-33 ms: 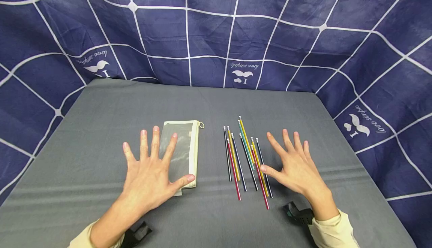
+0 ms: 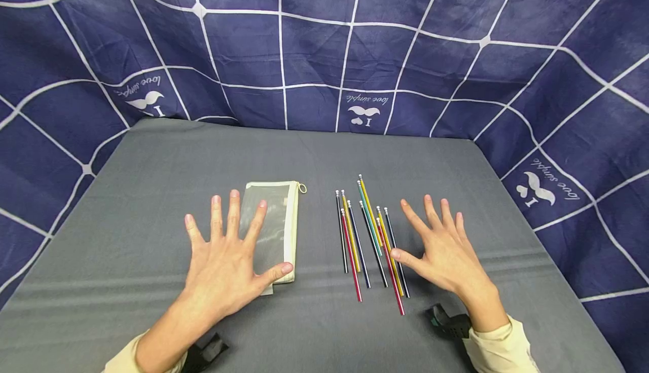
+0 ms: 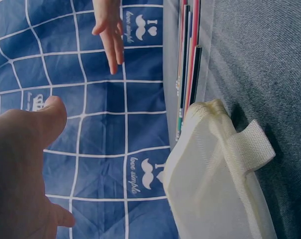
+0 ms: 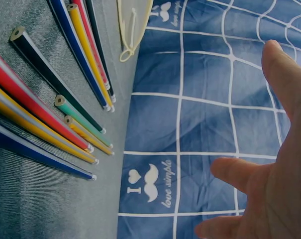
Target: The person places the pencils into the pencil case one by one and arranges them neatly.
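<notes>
In the head view my left hand (image 2: 223,266) is held with fingers spread, overlapping the left part of a zippered mesh pencil case (image 2: 276,221) with cream edging. The left wrist view shows the case (image 3: 205,184) lying apart from the hand (image 3: 16,164). My right hand (image 2: 443,252) is also spread, just right of several pencils; its thumb overlaps the rightmost ones from above. In the right wrist view nothing is in the right hand (image 4: 284,159). The pencils, including a red pencil (image 2: 351,254), are black, yellow, blue, red and green, with erasers at their far ends and flat, unsharpened near ends.
A grey cloth (image 2: 243,153) covers the table. Blue fabric (image 2: 314,46) with white grid lines hangs behind it and along both sides. The case has a zip-pull loop (image 2: 302,188) at its far right corner. Dark straps with devices sit at both wrists.
</notes>
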Available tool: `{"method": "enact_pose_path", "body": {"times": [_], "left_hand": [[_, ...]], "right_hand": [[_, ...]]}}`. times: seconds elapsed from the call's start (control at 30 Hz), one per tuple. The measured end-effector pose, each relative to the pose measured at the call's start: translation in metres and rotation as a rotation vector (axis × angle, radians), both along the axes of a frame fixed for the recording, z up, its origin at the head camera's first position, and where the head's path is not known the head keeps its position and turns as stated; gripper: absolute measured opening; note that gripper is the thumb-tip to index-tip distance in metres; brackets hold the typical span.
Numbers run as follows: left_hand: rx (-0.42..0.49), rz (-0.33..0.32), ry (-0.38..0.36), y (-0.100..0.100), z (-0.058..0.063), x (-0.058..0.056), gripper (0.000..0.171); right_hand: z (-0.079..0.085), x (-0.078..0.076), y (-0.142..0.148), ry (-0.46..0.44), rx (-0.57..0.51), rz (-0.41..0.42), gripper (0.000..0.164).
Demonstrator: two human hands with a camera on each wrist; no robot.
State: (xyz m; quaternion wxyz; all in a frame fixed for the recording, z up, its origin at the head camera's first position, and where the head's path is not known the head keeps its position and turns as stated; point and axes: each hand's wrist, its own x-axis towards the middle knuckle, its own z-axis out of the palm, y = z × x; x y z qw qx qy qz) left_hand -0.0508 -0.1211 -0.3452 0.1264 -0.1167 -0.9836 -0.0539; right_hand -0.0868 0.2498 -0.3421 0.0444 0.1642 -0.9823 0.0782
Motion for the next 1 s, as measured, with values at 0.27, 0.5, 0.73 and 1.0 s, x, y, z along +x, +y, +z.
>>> {"method": "enact_pose_path", "body": {"times": [0.27,0.5,0.73,1.0], "left_hand": [[-0.003,-0.001,0.011,0.000,-0.001,-0.001,0.108],[0.016,-0.008,0.029,0.000,-0.002,-0.002,0.108],[0.059,-0.010,0.032,0.002,-0.004,0.000,0.106],[0.127,-0.014,0.039,0.004,-0.010,0.006,0.103]], "right_hand": [[-0.001,-0.002,0.001,0.032,-0.056,-0.003,0.082],[-0.004,-0.009,-0.001,0.119,-0.185,-0.004,0.069],[-0.017,-0.020,0.001,0.114,-0.344,-0.021,0.047],[-0.032,-0.029,0.007,-0.033,-0.427,-0.145,0.030]]}}
